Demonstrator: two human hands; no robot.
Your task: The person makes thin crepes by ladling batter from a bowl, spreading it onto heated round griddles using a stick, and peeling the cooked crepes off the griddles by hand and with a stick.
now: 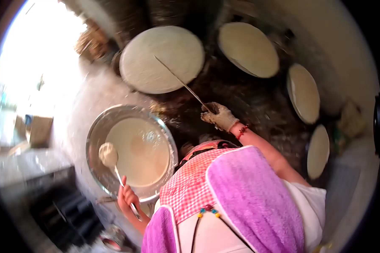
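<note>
My left hand is closed round the handle of a metal ladle, whose batter-coated bowl is over the left side of a large metal basin of pale liquid batter. My right hand, in a soiled light glove, grips a long thin stick. The stick's far end lies over a big round pale sheet at the top centre. Whether it touches the sheet I cannot tell.
Several more round pale sheets, such as one at the upper right and one below it, curve down the right side. A cardboard box stands at the left. Dark steps or racks show at the lower left.
</note>
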